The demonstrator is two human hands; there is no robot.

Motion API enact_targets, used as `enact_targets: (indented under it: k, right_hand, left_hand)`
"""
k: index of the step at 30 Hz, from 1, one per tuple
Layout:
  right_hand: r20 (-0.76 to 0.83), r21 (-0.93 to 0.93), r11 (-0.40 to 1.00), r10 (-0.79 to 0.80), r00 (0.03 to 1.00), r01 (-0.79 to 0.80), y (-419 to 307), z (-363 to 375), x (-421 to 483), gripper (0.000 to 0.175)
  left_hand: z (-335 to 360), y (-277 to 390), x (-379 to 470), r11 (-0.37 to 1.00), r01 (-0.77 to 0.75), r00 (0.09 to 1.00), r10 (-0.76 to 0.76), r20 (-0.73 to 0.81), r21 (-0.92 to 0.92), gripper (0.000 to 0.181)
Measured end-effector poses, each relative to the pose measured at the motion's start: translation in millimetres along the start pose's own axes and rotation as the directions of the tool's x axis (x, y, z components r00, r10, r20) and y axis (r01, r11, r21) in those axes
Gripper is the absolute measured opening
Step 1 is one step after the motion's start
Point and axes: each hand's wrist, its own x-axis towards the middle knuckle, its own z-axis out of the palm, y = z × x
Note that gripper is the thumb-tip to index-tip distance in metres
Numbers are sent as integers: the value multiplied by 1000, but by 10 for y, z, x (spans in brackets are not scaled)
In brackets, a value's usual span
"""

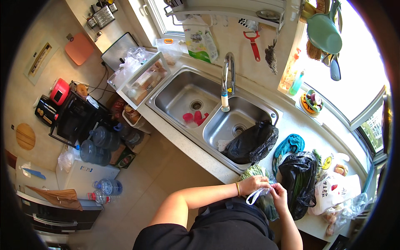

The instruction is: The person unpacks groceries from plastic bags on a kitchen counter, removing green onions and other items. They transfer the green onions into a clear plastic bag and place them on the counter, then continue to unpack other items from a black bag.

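My left hand (253,185), with a gold bangle on its wrist, pinches the top of a clear plastic bag (269,204) at the counter's front edge. My right hand (279,194) grips the same gathered plastic from the other side. A white handle loop (254,196) hangs below my fingers. Green leafy vegetables (254,172) show through the bag, partly hidden behind my hands. Just right of it lies a black plastic bag (300,178) with long green stalks inside. Another black plastic bag (254,143) slumps in the right sink basin (218,134).
Red gloves (197,118) lie in the left basin (175,93), beside the faucet (229,72). A teal cloth (289,145), a white printed bag (337,190) and a clear bag of food (336,218) crowd the right counter. Water jugs (93,153) stand at left.
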Motion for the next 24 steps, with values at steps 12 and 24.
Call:
enact_targets:
  k: [12,24]
  right_hand:
    - [407,-695,337,-543,734,635,-409,-132,144,13]
    - [241,-606,688,-319,916,399,-183,-244,203,15]
  left_hand:
    - [22,146,-34,806,356,923,-382,45,-473,12]
    - [-150,174,-245,406,569,745,-622,241,-715,36]
